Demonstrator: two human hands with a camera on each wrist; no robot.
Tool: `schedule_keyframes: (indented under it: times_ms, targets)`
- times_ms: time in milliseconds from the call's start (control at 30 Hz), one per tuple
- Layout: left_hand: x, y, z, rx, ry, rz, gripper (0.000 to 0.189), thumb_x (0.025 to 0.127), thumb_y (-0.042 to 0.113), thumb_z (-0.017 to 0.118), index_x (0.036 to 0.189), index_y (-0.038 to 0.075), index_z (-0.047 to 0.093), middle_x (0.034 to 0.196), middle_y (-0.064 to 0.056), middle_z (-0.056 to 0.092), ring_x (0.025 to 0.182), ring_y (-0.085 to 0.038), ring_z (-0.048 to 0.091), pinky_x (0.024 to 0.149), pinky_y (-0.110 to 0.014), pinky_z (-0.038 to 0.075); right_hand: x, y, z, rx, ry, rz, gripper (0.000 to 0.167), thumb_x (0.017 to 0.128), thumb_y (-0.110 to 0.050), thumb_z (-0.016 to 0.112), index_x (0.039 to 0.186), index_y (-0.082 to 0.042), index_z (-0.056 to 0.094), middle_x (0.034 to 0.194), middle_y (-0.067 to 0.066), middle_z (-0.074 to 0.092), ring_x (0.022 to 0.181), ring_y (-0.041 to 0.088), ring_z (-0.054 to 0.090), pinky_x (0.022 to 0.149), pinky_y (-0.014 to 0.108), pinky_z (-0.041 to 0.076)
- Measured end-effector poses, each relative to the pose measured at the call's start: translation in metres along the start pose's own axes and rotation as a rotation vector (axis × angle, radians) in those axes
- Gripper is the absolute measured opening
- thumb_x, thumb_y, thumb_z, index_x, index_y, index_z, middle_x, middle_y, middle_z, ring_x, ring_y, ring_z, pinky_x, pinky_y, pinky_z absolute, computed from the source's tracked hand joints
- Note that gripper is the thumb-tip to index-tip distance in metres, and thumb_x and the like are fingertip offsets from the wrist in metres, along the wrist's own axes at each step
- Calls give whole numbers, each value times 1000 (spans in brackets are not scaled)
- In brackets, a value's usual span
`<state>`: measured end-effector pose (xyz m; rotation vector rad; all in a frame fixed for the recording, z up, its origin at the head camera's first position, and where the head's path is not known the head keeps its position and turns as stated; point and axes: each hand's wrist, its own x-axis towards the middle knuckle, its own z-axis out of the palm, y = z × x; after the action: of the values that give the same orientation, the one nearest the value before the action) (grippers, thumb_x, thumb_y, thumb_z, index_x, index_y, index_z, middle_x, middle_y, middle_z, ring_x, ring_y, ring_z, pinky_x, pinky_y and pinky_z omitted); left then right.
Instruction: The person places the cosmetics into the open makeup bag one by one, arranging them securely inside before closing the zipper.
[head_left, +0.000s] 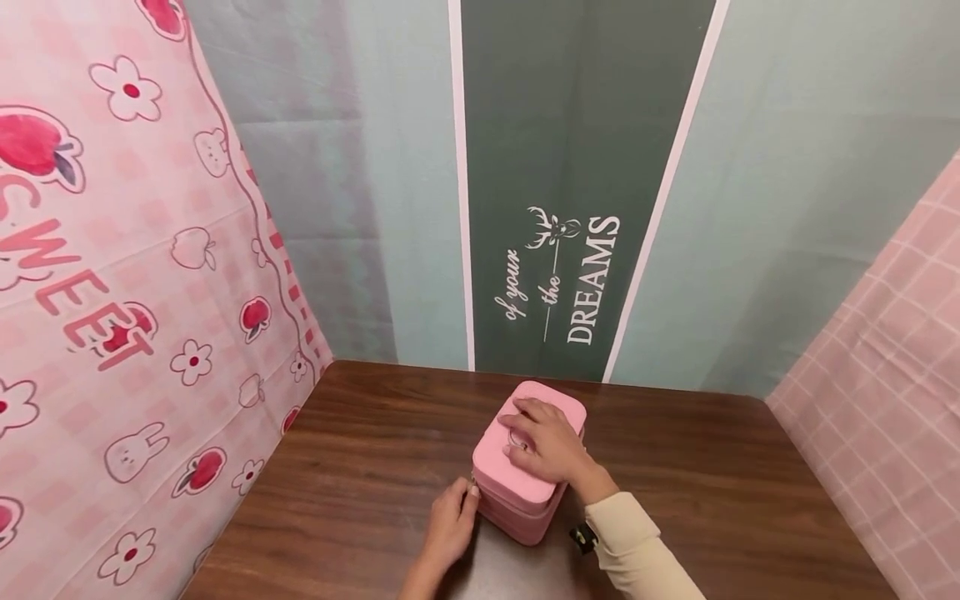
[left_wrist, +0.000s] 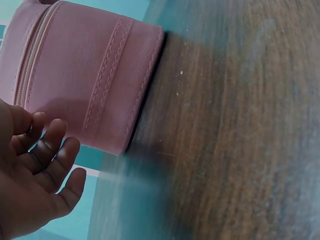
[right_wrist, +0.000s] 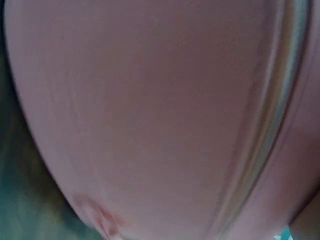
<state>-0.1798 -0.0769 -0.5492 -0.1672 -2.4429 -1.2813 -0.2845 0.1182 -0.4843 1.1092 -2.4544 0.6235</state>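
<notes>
A pink zippered case stands on the wooden table, its lid uppermost. My right hand rests on the lid with its fingers spread, beside a small ring-like detail partly covered by the fingers. At the near left corner, my left hand has thumb and index finger together at the zipper line, seemingly pinching the zipper pull, which the fingertips mostly hide. Its other fingers are loosely bent in the left wrist view, next to the zipper. The right wrist view is filled by the case's side, blurred, with the zipper running along it.
The brown wooden table extends around the case. Behind it hangs a green and grey-blue cloth with lettering. Pink patterned cloths flank the table at left and right. A small dark object shows at the right cuff.
</notes>
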Motion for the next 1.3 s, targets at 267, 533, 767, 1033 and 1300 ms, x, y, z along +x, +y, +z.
schedule_keyframes:
  times_ms: [267,533,767,1033,1300]
  targets:
    - [-2,-2,1,-30,23,-9,22,91,12,56,71,19,49,62,14,43,59,-5,43,53,-24,36,-5,-4,8,2,42,112,40,79,-36,63,115,-22,65,128,9,52,121,27,43,97,50,30]
    - [4,-3,5,-122,108,34,21,88,6,58,70,16,54,59,15,39,53,-2,39,48,-20,33,-7,-18,7,-57,111,262,35,78,-35,62,109,-18,67,124,9,55,119,26,45,90,51,32]
    - [5,-3,7,-125,196,21,24,85,2,59,68,17,52,59,16,38,53,-1,38,47,-19,32,0,-40,17,-123,180,455,35,78,-34,61,108,-15,66,123,12,54,118,29,43,93,52,28]
    - [-17,11,15,-208,59,30,24,88,4,57,69,18,53,59,16,46,52,1,42,47,-17,36,4,-55,24,-245,275,694,40,83,-36,55,109,-6,63,121,21,50,114,36,39,87,57,28]
    - [-18,10,11,-191,62,51,22,89,5,57,71,16,52,59,13,43,53,0,40,49,-17,34,8,-56,25,-237,230,704,44,84,-39,53,113,-7,61,124,20,47,117,35,37,89,56,27]
